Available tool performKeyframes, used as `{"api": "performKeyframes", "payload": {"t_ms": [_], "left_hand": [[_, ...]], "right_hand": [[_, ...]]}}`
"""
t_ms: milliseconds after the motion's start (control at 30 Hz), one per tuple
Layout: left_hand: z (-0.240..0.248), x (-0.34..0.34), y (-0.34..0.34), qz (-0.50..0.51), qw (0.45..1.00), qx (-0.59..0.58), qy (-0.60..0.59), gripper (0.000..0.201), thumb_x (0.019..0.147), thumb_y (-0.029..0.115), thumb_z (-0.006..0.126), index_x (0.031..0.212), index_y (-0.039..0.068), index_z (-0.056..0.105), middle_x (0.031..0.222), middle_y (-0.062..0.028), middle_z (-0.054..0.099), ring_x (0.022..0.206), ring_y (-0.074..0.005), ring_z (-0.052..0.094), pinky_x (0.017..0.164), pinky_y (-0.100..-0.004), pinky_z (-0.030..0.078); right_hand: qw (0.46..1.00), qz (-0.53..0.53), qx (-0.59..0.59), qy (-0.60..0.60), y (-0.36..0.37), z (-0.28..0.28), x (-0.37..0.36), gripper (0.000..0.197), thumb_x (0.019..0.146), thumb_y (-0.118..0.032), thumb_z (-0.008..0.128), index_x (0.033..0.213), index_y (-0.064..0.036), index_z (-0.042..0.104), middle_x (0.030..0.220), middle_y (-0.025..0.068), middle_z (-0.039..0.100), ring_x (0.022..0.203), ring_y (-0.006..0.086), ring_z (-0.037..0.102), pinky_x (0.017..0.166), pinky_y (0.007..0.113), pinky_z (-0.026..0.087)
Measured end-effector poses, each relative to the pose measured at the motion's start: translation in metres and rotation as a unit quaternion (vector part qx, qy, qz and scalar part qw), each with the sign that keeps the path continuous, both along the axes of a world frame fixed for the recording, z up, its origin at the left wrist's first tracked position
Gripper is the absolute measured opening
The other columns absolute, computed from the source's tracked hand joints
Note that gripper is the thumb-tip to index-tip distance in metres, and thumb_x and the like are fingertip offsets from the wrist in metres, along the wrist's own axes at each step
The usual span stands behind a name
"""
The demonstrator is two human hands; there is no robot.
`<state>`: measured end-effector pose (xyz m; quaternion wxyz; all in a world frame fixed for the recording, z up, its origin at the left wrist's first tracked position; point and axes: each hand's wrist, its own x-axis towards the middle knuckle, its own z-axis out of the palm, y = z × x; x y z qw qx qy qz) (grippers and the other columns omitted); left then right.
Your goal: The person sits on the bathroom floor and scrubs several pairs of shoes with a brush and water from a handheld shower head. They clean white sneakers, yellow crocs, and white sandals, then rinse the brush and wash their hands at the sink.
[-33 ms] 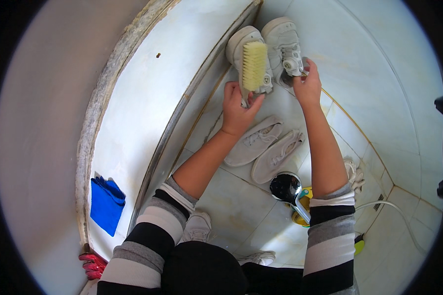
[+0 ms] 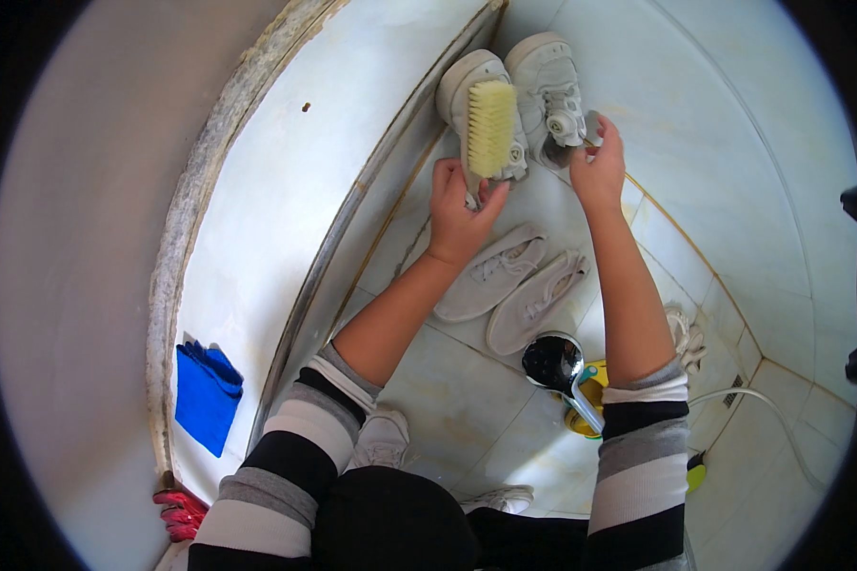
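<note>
in the head view, the left hand (image 2: 455,211) is closed around the handle of a scrub brush with pale yellow bristles (image 2: 491,127), bristles turned up toward the camera, held just over a white lace-up sneaker (image 2: 467,90) at the far end of the white tiled floor (image 2: 448,400). the right hand (image 2: 600,167) grips the heel end of a second white sneaker (image 2: 548,81) standing just right of the first, fingers curled on it and the thumb side up; how tight the hold is cannot be told. nearer lie two flat off-white canvas shoes (image 2: 514,285) side by side, between the forearms, and nearer still a chrome shower head (image 2: 552,364) on a pale hose (image 2: 771,414) beside a yellow round object (image 2: 590,400). at left a blue folded cloth (image 2: 205,395) rests on the pale curved ledge (image 2: 257,190). the work looks to be at the scrubbing stage, with the brush lifted off the shoe: the next move would call for turning the bristles down onto the sneaker while the right hand steadies its mate.
</note>
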<state>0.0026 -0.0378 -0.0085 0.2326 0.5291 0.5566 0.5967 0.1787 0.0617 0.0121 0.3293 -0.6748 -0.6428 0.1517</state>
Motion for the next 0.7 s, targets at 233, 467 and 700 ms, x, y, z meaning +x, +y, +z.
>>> {"api": "performKeyframes", "payload": {"t_ms": [233, 467, 700], "left_hand": [[0.034, 0.021, -0.053, -0.143, 0.979, -0.071, -0.128, 0.018, 0.097, 0.014, 0.048, 0.111, 0.003, 0.052, 0.105, -0.007, 0.049, 0.089, -0.016, 0.05, 0.084, -0.0315, 0.042], [0.07, 0.066, -0.149, -0.38, 0.778, -0.353, -0.354, 0.031, 0.103, 0.03, 0.038, 0.122, 0.007, 0.046, 0.123, -0.0048, 0.046, 0.114, -0.0137, 0.043, 0.099, -0.0326, 0.037], [0.083, 0.091, -0.193, -0.509, 0.802, -0.271, -0.153, 0.041, 0.104, 0.027, 0.036, 0.136, 0.002, 0.039, 0.132, -0.0104, 0.037, 0.116, -0.0169, 0.043, 0.101, -0.0316, 0.035]], "right_hand": [[0.967, 0.17, -0.086, 0.168, -0.129, 0.069, 0.006, 0.043, 0.078, -0.007, 0.067, 0.119, -0.0044, 0.052, 0.107, 0.008, 0.055, 0.089, 0.0176, 0.056, 0.074, 0.029, 0.046], [0.905, 0.095, -0.233, 0.342, -0.255, 0.085, 0.033, 0.046, 0.076, -0.001, 0.069, 0.117, -0.0036, 0.048, 0.11, 0.0089, 0.052, 0.095, 0.018, 0.055, 0.075, 0.029, 0.05], [0.852, 0.002, -0.263, 0.453, -0.322, 0.088, 0.061, 0.055, 0.074, 0.002, 0.065, 0.124, -0.0038, 0.043, 0.112, 0.0108, 0.045, 0.096, 0.0166, 0.05, 0.074, 0.027, 0.047]]}}
